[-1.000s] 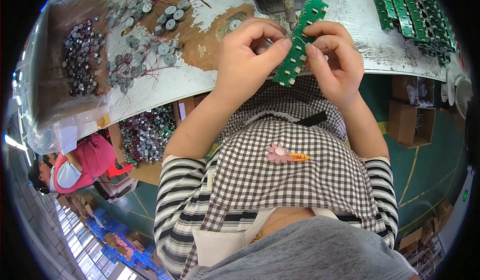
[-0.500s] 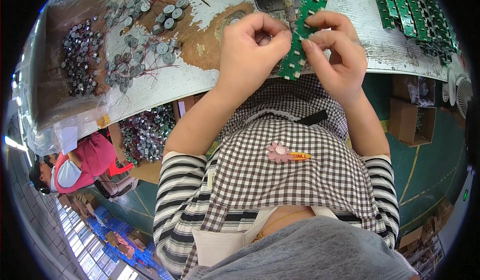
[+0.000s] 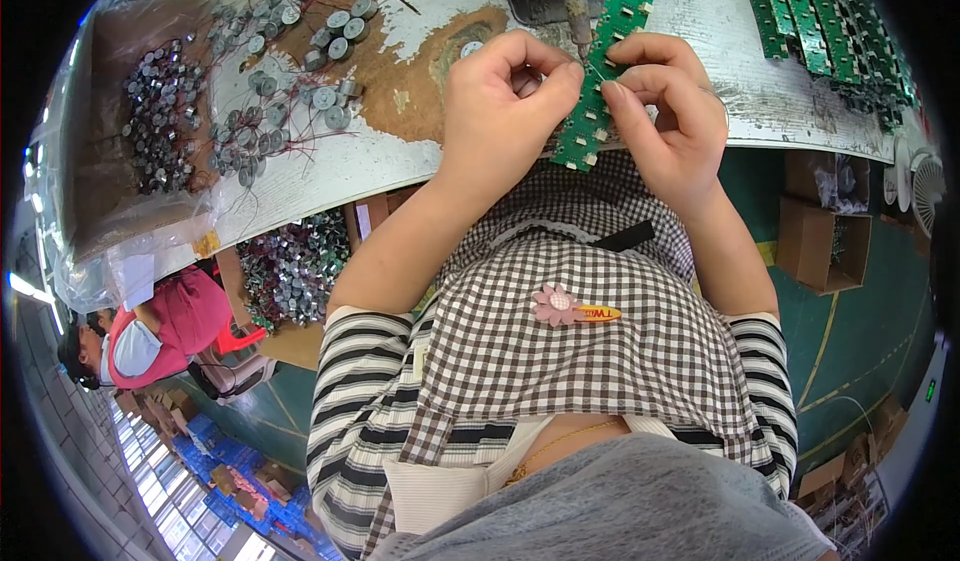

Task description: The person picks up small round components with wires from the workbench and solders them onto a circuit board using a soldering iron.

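A long green circuit board (image 3: pixel 574 141) with small white connectors slants across the space between my hands. My right hand (image 3: pixel 672 111) grips its right edge between thumb and fingers. At the board's left edge, my left hand (image 3: pixel 505 111) is closed in a pinch; whatever sits between thumb and forefinger is too small and covered to make out. Above the fingertips, a soldering iron (image 3: pixel 574 3) points down, its tip close to the board and to my left fingertips. I cannot tell whether the tip touches the board.
Small round motors (image 3: pixel 330 36) with thin red wires lie at the table's left, beside a plastic-lined box (image 3: pixel 95 176) of more. Rows of green boards (image 3: pixel 800 11) stand at the far right. Below the table edge is a carton of parts (image 3: pixel 295 271). A person (image 3: pixel 165 326) sits at left.
The circuit board has shifted slightly down and to the left, and my right hand has come down a little with it. My left hand stays almost in place, still pinched.
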`<state>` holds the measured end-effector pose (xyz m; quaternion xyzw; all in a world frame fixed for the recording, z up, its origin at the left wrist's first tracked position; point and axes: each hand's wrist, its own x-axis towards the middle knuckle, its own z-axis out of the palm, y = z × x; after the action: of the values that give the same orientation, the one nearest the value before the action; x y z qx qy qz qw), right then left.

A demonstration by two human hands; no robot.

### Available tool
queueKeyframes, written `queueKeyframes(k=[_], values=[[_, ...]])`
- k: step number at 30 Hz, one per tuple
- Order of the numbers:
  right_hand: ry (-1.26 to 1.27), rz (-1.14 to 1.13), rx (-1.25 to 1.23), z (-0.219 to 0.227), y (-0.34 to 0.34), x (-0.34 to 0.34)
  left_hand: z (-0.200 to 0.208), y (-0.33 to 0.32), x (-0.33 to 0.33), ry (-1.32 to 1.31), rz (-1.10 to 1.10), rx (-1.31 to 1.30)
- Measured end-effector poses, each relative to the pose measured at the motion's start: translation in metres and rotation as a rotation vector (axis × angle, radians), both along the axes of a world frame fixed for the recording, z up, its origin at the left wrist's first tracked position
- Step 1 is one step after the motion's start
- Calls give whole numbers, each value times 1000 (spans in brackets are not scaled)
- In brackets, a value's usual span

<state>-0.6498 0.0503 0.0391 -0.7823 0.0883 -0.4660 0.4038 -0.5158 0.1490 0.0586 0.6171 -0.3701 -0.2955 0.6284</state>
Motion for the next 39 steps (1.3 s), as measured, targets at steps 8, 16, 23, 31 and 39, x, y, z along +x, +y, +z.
queueKeyframes(k=[8,16,23,31,39], values=[[23,-1,-68,3,3,0,4,7,0,-87,-32,111],[-82,-42,-11,-1,-1,-3,4,7,6,-45,-114,55],[-94,8,340,-7,3,-6,51,9,108,-1159,358,143],[-68,15,359,-11,4,-1,29,5,153,-1267,271,423],[-74,-4,353,-13,2,0,7,50,109,-385,165,93]])
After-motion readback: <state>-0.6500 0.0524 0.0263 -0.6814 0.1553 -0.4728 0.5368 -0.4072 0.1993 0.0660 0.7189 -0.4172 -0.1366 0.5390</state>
